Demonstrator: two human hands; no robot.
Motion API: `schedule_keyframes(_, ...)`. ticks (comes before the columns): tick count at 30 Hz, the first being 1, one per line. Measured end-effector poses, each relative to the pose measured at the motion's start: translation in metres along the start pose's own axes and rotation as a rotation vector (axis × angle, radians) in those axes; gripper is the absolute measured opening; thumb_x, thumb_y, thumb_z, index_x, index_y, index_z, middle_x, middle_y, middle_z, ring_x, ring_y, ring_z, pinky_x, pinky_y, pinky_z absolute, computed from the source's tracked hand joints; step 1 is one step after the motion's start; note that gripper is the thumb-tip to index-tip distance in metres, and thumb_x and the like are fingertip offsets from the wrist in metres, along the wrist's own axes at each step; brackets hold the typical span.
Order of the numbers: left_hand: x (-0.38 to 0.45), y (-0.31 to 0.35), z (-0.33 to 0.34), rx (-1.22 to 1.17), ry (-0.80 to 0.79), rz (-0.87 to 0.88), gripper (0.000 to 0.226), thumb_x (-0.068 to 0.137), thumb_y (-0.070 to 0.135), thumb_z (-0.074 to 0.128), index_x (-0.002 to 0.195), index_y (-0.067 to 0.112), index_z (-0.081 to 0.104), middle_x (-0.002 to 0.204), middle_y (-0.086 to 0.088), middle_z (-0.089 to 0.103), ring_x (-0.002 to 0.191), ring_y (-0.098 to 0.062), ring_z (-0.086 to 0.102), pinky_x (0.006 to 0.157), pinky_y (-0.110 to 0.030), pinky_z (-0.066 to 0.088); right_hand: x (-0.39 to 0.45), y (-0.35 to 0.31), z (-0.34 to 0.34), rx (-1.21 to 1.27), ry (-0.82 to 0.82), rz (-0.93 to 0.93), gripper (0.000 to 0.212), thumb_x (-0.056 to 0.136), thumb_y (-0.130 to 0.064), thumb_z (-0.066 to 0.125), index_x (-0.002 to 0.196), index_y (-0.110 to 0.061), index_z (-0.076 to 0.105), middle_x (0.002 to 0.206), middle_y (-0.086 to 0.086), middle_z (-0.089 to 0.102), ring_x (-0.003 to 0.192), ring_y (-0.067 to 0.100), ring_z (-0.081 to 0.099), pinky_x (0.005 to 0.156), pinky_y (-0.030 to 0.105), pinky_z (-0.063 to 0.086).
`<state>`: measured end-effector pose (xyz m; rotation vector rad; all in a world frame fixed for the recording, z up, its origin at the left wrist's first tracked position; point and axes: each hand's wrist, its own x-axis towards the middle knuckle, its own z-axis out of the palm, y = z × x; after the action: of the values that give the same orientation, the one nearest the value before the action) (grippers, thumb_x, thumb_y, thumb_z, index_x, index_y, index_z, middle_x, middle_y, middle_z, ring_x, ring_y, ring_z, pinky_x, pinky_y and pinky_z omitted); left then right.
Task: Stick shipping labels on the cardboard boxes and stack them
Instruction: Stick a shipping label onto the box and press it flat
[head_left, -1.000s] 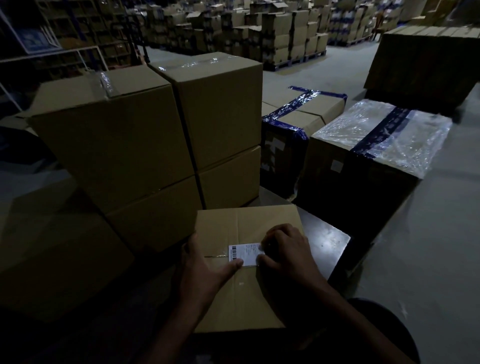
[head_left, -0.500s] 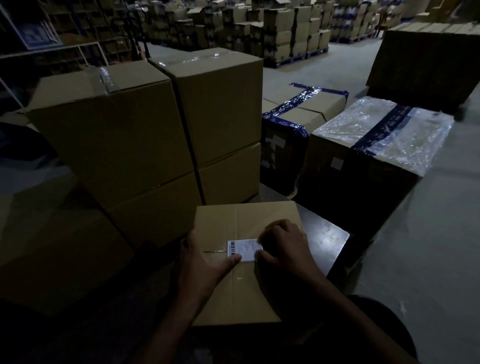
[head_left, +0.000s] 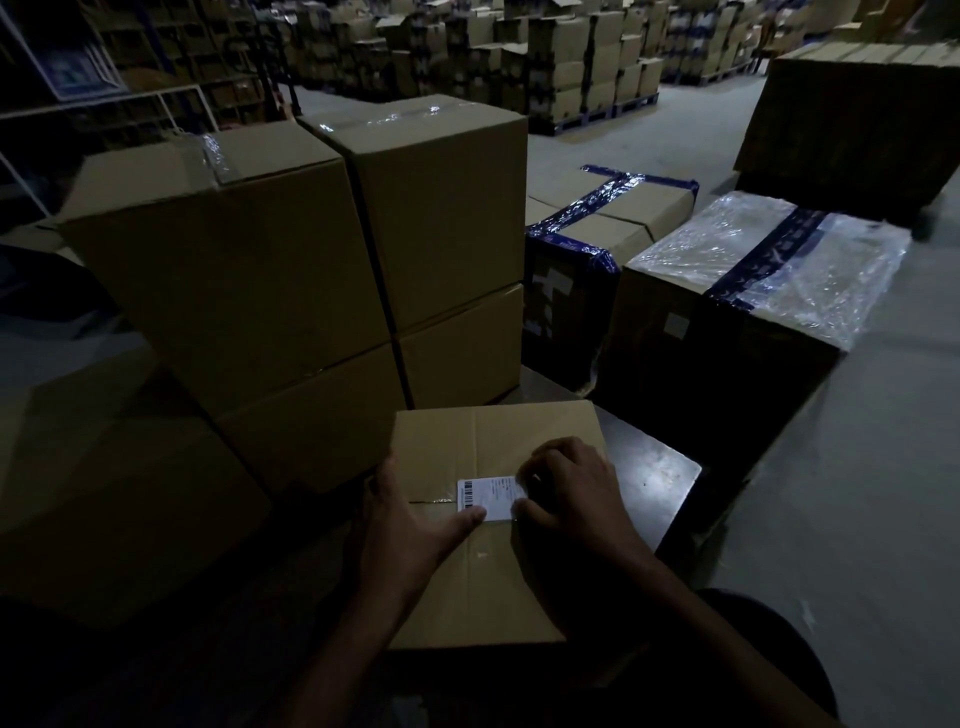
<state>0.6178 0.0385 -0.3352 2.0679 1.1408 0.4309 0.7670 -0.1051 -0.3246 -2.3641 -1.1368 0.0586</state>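
Observation:
A small cardboard box (head_left: 493, 582) lies right in front of me on a dark table. A white shipping label (head_left: 488, 498) with a barcode sits on its top, across the taped seam. My left hand (head_left: 410, 530) rests on the left part of the box top, its straight thumb pressing the label's lower left corner. My right hand (head_left: 571, 499) covers the label's right end, with curled fingers and thumb pinching that edge. Two stacks of bigger cardboard boxes (head_left: 270, 291) stand just behind, to the left.
The dark table (head_left: 654, 473) shows to the right of the box. Behind it stand a blue-taped box (head_left: 613, 228) and a plastic-wrapped box (head_left: 769, 270). Another carton (head_left: 104, 493) sits low on the left. Grey floor (head_left: 857, 493) runs along the right, with pallets of boxes far back.
Both hands stay on the label. My left thumb has slid a little further onto its lower left corner, and the view has shifted slightly.

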Motion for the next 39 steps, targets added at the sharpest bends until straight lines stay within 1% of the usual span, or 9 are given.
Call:
schedule_keyframes(4, -0.001, 0.001, 0.000, 0.003, -0.001, -0.005, 0.130, 0.050, 0.072, 0.083, 0.153, 0.033, 0.015, 0.153, -0.003, 0.035, 0.136, -0.026, 0.041, 0.105, -0.051, 0.043, 0.001, 0.000, -0.002, 0.013, -0.006, 0.010, 0.029, 0.077, -0.046, 0.069, 0.100, -0.030, 0.063, 0.119, -0.008, 0.049, 0.112, 0.011, 0.042, 0.089, 0.024, 0.024)
schedule_keyframes(7, -0.002, 0.003, -0.001, -0.005, -0.007, -0.005, 0.129, 0.052, 0.070, 0.084, 0.154, 0.030, 0.016, 0.153, -0.004, 0.036, 0.135, -0.026, 0.041, 0.106, -0.050, 0.043, 0.000, -0.002, -0.004, -0.013, -0.015, 0.011, 0.035, 0.079, -0.044, 0.070, 0.108, -0.028, 0.061, 0.120, -0.006, 0.049, 0.113, 0.012, 0.040, 0.086, 0.022, 0.019)
schedule_keyframes(12, -0.002, 0.004, -0.003, -0.006, -0.011, 0.000, 0.129, 0.054, 0.067, 0.085, 0.155, 0.026, 0.017, 0.153, -0.006, 0.035, 0.137, -0.027, 0.039, 0.108, -0.049, 0.041, 0.003, -0.005, -0.007, -0.003, -0.044, 0.034, 0.032, 0.078, -0.044, 0.071, 0.104, -0.028, 0.061, 0.119, -0.006, 0.046, 0.114, 0.012, 0.039, 0.080, 0.021, 0.016)
schedule_keyframes(17, -0.002, 0.005, -0.003, -0.001, -0.012, -0.008, 0.128, 0.054, 0.068, 0.085, 0.154, 0.029, 0.016, 0.154, -0.005, 0.034, 0.137, -0.027, 0.039, 0.107, -0.048, 0.041, 0.003, -0.007, -0.008, -0.001, -0.038, 0.034, 0.033, 0.079, -0.043, 0.070, 0.107, -0.029, 0.059, 0.120, -0.008, 0.045, 0.115, 0.010, 0.037, 0.085, 0.022, 0.016)
schedule_keyframes(20, -0.003, 0.005, -0.004, -0.010, -0.006, 0.008, 0.127, 0.054, 0.068, 0.085, 0.155, 0.028, 0.017, 0.153, -0.005, 0.036, 0.136, -0.027, 0.041, 0.106, -0.049, 0.042, 0.002, -0.006, -0.007, -0.005, -0.042, 0.036, 0.029, 0.078, -0.044, 0.071, 0.102, -0.030, 0.061, 0.120, -0.008, 0.045, 0.116, 0.011, 0.038, 0.087, 0.023, 0.018)
schedule_keyframes(25, -0.001, 0.005, -0.004, 0.009, -0.006, -0.007, 0.128, 0.053, 0.070, 0.084, 0.154, 0.029, 0.017, 0.153, -0.004, 0.036, 0.135, -0.027, 0.042, 0.106, -0.049, 0.042, 0.003, -0.007, -0.008, -0.011, -0.048, 0.037, 0.038, 0.078, -0.045, 0.069, 0.112, -0.029, 0.059, 0.122, -0.007, 0.044, 0.118, 0.012, 0.037, 0.087, 0.023, 0.018)
schedule_keyframes(31, -0.001, 0.004, -0.003, -0.011, 0.002, 0.002, 0.128, 0.053, 0.068, 0.086, 0.154, 0.029, 0.018, 0.152, -0.004, 0.036, 0.136, -0.027, 0.041, 0.107, -0.047, 0.040, 0.005, -0.007, -0.009, -0.025, -0.065, 0.054, 0.032, 0.076, -0.047, 0.070, 0.102, -0.032, 0.059, 0.117, -0.009, 0.042, 0.114, 0.010, 0.037, 0.085, 0.023, 0.018)
schedule_keyframes(34, 0.000, 0.002, -0.001, 0.000, 0.004, 0.010, 0.127, 0.052, 0.070, 0.084, 0.153, 0.032, 0.017, 0.151, -0.003, 0.037, 0.134, -0.026, 0.042, 0.105, -0.048, 0.043, 0.006, -0.008, -0.009, -0.028, -0.057, 0.056, 0.031, 0.077, -0.047, 0.069, 0.102, -0.031, 0.058, 0.115, -0.009, 0.041, 0.113, 0.011, 0.037, 0.084, 0.023, 0.018)
schedule_keyframes(39, 0.000, -0.001, 0.001, -0.008, -0.009, -0.003, 0.129, 0.048, 0.076, 0.081, 0.152, 0.036, 0.014, 0.152, -0.001, 0.036, 0.133, -0.026, 0.043, 0.102, -0.047, 0.044, 0.004, -0.011, -0.008, -0.051, -0.048, 0.043, 0.031, 0.082, -0.045, 0.065, 0.107, -0.028, 0.057, 0.121, -0.005, 0.043, 0.115, 0.013, 0.035, 0.082, 0.022, 0.014)
